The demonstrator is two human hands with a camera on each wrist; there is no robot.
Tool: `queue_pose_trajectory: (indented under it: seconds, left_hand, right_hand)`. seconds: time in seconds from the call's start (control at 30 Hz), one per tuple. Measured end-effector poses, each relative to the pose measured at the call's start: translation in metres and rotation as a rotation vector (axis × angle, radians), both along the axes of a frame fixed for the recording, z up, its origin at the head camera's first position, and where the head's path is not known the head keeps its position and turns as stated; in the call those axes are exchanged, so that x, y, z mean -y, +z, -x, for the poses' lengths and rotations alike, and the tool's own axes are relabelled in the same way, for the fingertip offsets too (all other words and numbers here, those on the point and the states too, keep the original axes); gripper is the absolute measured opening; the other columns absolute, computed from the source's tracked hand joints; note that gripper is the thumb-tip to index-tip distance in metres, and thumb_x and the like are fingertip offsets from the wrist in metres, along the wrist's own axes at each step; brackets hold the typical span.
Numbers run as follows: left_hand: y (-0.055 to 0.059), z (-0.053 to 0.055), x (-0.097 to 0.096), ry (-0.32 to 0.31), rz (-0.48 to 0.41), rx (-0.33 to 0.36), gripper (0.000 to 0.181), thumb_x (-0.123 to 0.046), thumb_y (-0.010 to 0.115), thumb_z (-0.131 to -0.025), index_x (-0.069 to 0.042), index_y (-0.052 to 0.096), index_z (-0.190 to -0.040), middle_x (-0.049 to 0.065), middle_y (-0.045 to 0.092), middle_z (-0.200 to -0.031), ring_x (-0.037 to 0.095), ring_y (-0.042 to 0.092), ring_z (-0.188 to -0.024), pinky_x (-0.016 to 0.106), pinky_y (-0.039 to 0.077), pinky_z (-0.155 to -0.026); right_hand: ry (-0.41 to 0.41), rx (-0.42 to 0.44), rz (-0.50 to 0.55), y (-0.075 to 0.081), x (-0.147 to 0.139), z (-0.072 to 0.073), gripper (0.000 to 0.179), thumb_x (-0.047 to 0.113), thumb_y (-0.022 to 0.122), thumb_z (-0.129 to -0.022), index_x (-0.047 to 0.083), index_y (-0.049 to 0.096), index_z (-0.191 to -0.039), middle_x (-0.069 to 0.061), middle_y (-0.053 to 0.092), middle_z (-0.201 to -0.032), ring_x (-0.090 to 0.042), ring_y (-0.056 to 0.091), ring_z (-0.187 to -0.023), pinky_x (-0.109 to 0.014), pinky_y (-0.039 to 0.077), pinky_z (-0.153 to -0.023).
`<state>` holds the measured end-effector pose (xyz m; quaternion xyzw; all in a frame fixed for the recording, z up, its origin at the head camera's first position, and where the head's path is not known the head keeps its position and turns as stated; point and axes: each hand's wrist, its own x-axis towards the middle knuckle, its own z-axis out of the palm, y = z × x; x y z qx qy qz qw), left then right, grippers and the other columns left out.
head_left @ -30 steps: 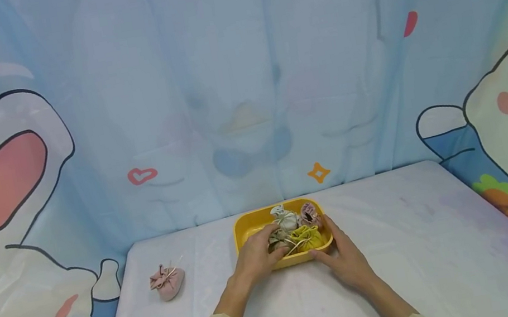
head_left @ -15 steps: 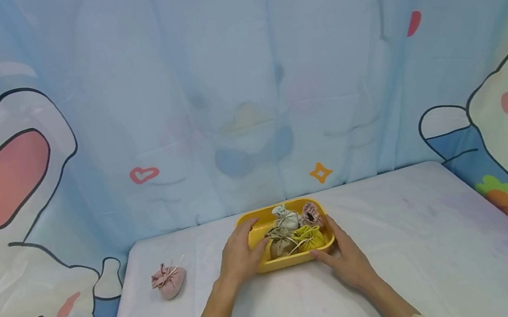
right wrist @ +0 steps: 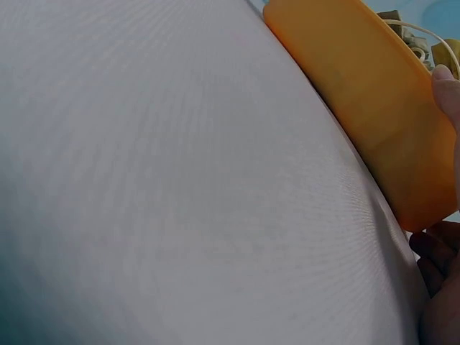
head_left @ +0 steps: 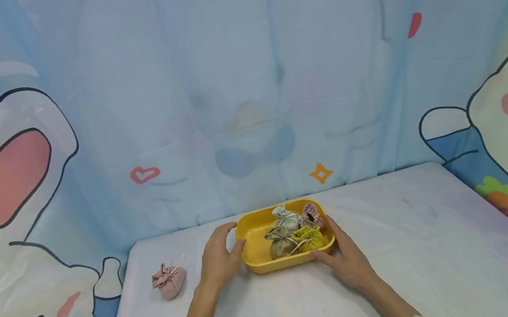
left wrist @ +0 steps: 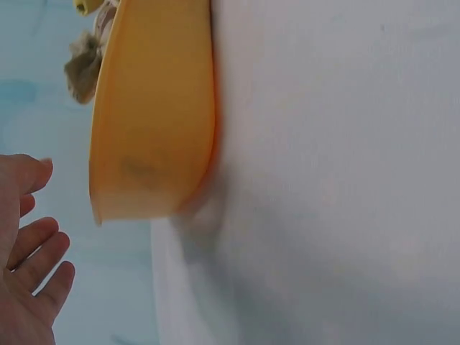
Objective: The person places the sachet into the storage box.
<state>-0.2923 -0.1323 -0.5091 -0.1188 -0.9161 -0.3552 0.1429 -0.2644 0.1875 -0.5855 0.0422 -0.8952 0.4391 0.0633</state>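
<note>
A yellow plastic tray (head_left: 260, 268) sits toward the back of the table. Inside it, grouped at the right, are a tan drawstring pouch (head_left: 281, 245), a yellow pouch (head_left: 310, 239), a pale grey-green pouch (head_left: 287, 219) and a dusty pink pouch (head_left: 311, 215). My right hand (head_left: 351, 263) grips the tray's front right corner, thumb at the front rim and fingers along the right side. Just off the tray's left end is my left hand (head_left: 218, 261), holding nothing; the left wrist view shows its fingers (left wrist: 43, 259) spread apart from the tray wall (left wrist: 154, 115).
A separate pink drawstring pouch (head_left: 169, 281) lies on the white-covered table (head_left: 443, 249) to the left of my left hand. Behind the table hangs a blue curtain (head_left: 240, 81) printed with cartoon animals.
My left hand has drawn back leftward from the tan pouch, out over the tray's left rim, leaving the pouch in the tray. The right hand has stayed at the tray's corner.
</note>
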Motion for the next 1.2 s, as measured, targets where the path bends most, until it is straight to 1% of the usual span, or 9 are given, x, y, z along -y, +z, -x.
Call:
queue_pose_trajectory:
  seconds: [0.23,0.47,0.6,0.7,0.8,0.87,1.0,1.07,1.2]
  left_hand:
    - [0.007,0.002,0.02,0.022,-0.003,-0.04,0.044,-0.025,0.074,-0.098,-0.013,0.063,-0.139,0.008,0.064,-0.144,0.031,0.058,-0.137,0.052,0.047,-0.113]
    - [0.005,0.0,0.038,0.054,0.007,-0.057,0.043,-0.025,0.075,-0.098,-0.014,0.064,-0.138,0.007,0.062,-0.144,0.031,0.058,-0.136,0.052,0.049,-0.111]
    - [0.005,0.0,0.051,0.081,0.027,-0.096,0.042,-0.023,0.077,-0.096,-0.012,0.066,-0.135,0.011,0.064,-0.142,0.033,0.059,-0.134,0.054,0.049,-0.11]
    - [0.006,0.0,0.06,0.113,0.059,-0.119,0.04,-0.022,0.079,-0.094,-0.009,0.068,-0.131,0.014,0.066,-0.138,0.035,0.06,-0.132,0.055,0.046,-0.112]
    - [0.006,-0.001,0.068,0.142,0.086,-0.103,0.039,-0.021,0.078,-0.094,-0.006,0.069,-0.129,0.016,0.067,-0.136,0.037,0.06,-0.132,0.058,0.04,-0.116]
    - [0.007,-0.001,0.074,0.163,0.088,-0.073,0.039,-0.022,0.077,-0.095,-0.005,0.069,-0.129,0.017,0.066,-0.137,0.038,0.058,-0.132,0.058,0.038,-0.117]
    - [0.006,-0.004,0.086,0.2,0.076,-0.041,0.04,-0.022,0.076,-0.095,-0.004,0.068,-0.13,0.019,0.065,-0.139,0.04,0.057,-0.132,0.058,0.037,-0.116]
    - [0.005,-0.005,0.091,0.221,0.078,-0.031,0.04,-0.022,0.076,-0.096,-0.004,0.068,-0.13,0.02,0.063,-0.14,0.041,0.055,-0.133,0.059,0.036,-0.116]
    - [0.003,-0.009,0.101,0.257,0.097,-0.038,0.038,-0.02,0.076,-0.095,-0.001,0.069,-0.127,0.024,0.062,-0.14,0.044,0.054,-0.134,0.06,0.035,-0.117]
  right_hand:
    - [-0.01,0.008,-0.008,0.0,-0.003,0.002,0.107,0.064,0.066,-0.094,0.019,0.005,-0.169,-0.018,0.018,-0.173,-0.045,0.02,-0.158,-0.065,0.019,-0.125]
    - [-0.008,0.019,0.004,0.001,-0.004,0.001,0.108,0.065,0.067,-0.094,0.021,0.004,-0.169,-0.018,0.017,-0.174,-0.045,0.019,-0.158,-0.066,0.019,-0.125]
    - [-0.006,0.011,0.007,0.001,-0.003,0.001,0.107,0.064,0.067,-0.094,0.019,0.005,-0.169,-0.018,0.017,-0.174,-0.045,0.019,-0.158,-0.065,0.019,-0.125]
    - [-0.008,0.009,0.006,0.001,-0.003,0.0,0.107,0.063,0.067,-0.094,0.018,0.006,-0.169,-0.018,0.017,-0.173,-0.045,0.019,-0.158,-0.065,0.019,-0.125]
    - [-0.008,0.01,0.002,0.001,-0.002,0.0,0.107,0.064,0.066,-0.094,0.018,0.005,-0.169,-0.018,0.017,-0.174,-0.045,0.018,-0.158,-0.065,0.019,-0.125]
    - [-0.01,0.01,0.005,0.001,-0.001,0.0,0.107,0.064,0.067,-0.094,0.018,0.005,-0.169,-0.017,0.017,-0.174,-0.044,0.018,-0.159,-0.065,0.019,-0.126]
    - [-0.002,0.018,0.013,0.002,0.001,0.0,0.108,0.065,0.067,-0.093,0.019,0.005,-0.169,-0.016,0.017,-0.174,-0.043,0.018,-0.159,-0.064,0.019,-0.126]
    - [-0.003,0.021,0.014,0.002,0.001,0.0,0.109,0.065,0.067,-0.093,0.019,0.005,-0.169,-0.015,0.017,-0.174,-0.043,0.018,-0.159,-0.064,0.019,-0.126]
    - [-0.005,0.019,0.001,0.001,0.001,0.0,0.109,0.065,0.067,-0.093,0.018,0.005,-0.169,-0.016,0.018,-0.174,-0.044,0.019,-0.158,-0.065,0.02,-0.125]
